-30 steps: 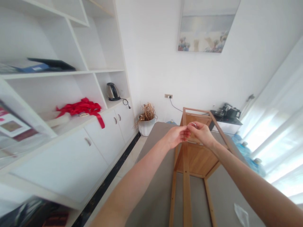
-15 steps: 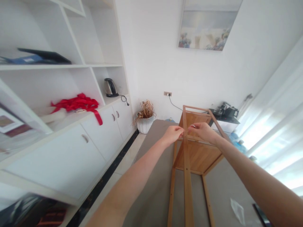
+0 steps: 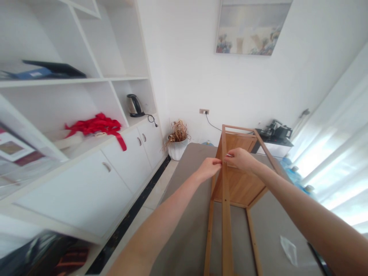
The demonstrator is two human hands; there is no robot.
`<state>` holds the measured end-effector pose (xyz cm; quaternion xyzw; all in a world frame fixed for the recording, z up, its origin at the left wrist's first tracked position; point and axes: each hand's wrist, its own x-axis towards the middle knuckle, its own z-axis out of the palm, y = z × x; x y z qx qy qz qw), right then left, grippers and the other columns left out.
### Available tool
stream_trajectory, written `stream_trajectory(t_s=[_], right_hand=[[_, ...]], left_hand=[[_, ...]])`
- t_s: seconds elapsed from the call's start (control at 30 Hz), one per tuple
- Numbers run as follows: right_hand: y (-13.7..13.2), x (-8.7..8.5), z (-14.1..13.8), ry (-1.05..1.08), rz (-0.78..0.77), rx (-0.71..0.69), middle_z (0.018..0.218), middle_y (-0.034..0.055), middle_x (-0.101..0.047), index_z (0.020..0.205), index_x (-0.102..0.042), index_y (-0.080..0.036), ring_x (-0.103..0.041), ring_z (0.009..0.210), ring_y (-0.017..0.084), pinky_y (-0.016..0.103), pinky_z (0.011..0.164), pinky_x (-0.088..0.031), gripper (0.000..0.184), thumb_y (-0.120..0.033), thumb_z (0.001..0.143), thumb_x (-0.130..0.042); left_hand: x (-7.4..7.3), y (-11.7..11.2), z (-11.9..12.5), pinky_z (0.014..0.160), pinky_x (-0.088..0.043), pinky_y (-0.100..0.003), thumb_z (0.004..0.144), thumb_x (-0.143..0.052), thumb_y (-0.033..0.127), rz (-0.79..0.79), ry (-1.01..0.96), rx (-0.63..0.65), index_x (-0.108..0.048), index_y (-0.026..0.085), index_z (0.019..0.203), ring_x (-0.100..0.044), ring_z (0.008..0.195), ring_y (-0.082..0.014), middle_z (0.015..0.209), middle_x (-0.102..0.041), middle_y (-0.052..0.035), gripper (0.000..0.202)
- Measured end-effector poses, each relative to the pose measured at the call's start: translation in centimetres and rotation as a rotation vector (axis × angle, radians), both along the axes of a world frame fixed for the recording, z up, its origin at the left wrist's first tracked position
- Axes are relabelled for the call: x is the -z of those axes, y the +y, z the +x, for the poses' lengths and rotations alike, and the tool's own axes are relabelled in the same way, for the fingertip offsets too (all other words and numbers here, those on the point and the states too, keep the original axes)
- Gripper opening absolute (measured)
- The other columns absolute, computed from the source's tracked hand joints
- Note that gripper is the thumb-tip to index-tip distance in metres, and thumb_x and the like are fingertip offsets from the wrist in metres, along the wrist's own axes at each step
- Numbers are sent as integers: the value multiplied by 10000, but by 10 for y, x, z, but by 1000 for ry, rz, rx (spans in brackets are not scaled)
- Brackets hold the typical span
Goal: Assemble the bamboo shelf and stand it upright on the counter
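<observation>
A wooden rack frame (image 3: 226, 222) with slatless wood panels (image 3: 237, 186) lies on its side on a grey-topped table (image 3: 189, 191). My left hand (image 3: 211, 169) is at the left face of the long upper rail, its fingertips pinched together against the wood; what they hold, if anything, is hidden. On the rail's other side, my right hand (image 3: 240, 158) pinches a small shiny metal piece (image 3: 229, 155), too small to name, with its tip close to the rail. Small dark holes show along the rail nearer me.
A crumpled clear plastic bag (image 3: 288, 250) lies on the table at right. Beyond stand a coffee maker (image 3: 271, 128) and blue water bottles (image 3: 293, 174). Along the left runs a white cabinet (image 3: 86, 188) with a kettle (image 3: 135, 105) and red ribbon (image 3: 96, 124). A potted dry plant (image 3: 177, 143) stands behind.
My right hand has moved slightly left, bringing the metal piece to the rail. My left hand has lowered a little and stays against the rail. The view has shifted slightly.
</observation>
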<state>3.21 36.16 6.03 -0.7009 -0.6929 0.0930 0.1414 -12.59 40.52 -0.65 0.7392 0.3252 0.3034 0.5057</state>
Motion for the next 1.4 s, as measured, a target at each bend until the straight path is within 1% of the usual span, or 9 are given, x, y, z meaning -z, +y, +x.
stream_trajectory(t_s=[0.13, 0.3, 0.4, 0.57, 0.83, 1.0, 1.13, 1.27, 1.4], right_hand=[[4, 1, -7, -64, -16, 18, 557, -17, -499, 564, -511, -183, -395, 515, 94, 237, 467, -236, 251, -379, 718, -545], [-3, -1, 2, -14, -33, -34, 589, -4, -555, 612, -578, -178, -446, 540, 103, 230, 479, -269, 308, -406, 789, -473], [-12, -5, 11, -50, 2, -104, 757, 5, -658, 841, -670, -211, -555, 668, 130, 219, 567, -346, 285, -383, 821, -444], [-21, -1, 13, -350, 8, -149, 1001, 47, -692, 1155, -601, -290, -632, 876, 217, 280, 696, -412, 367, -350, 819, -466], [-27, 2, 19, -453, -30, -85, 922, 132, -697, 927, -683, -184, -650, 878, 274, 322, 690, -445, 332, -369, 835, -424], [-29, 6, 28, -390, -11, -115, 931, 124, -700, 926, -682, -180, -648, 895, 264, 308, 699, -444, 325, -367, 828, -436], [-31, 8, 33, -343, 15, -134, 933, 128, -699, 928, -683, -172, -645, 896, 261, 302, 701, -440, 338, -380, 821, -439], [-32, 8, 38, -301, 42, -136, 932, 120, -699, 920, -683, -175, -642, 893, 255, 296, 695, -438, 340, -387, 810, -441], [-32, 9, 41, -266, 43, -123, 952, 115, -696, 938, -682, -175, -638, 899, 249, 294, 708, -441, 343, -390, 801, -452]], left_hand=[[3, -1, 3, 543, -285, -228, 723, -472, 196, -1, 23, -28, -674, 120, 691, -395, 535, -89, 554, -506, 26, 219], [7, -3, 7, 646, -396, -239, 719, -508, 151, -32, -52, -34, -721, 128, 842, -515, 627, -116, 684, -645, -15, 248], [10, -5, 9, 736, -440, -258, 717, -533, 128, -68, -85, -37, -724, 131, 906, -587, 730, -144, 784, -699, -48, 269], [13, -10, 13, 838, -449, -286, 736, -552, 134, -65, -111, -83, -714, 145, 984, -621, 872, -171, 950, -716, -68, 296], [11, -21, 20, 846, -458, -310, 769, -579, 212, -64, -93, -132, -722, 158, 961, -631, 877, -189, 886, -727, -54, 246], [10, -22, 22, 826, -469, -322, 783, -548, 182, 64, -6, -159, -716, 145, 945, -636, 874, -201, 901, -718, -75, 236], [2, -25, 19, 869, -456, -310, 810, -499, 133, 323, 4, -251, -664, 162, 1075, -625, 920, -181, 998, -690, -84, 314], [-11, -31, 19, 924, -424, -304, 841, -456, 130, 592, 97, -143, -695, 202, 1000, -588, 995, -176, 1054, -658, -62, 296], [-18, -34, 22, 907, -431, -296, 841, -433, 115, 670, 197, -149, -703, 192, 977, -579, 978, -173, 1052, -635, -66, 313]])
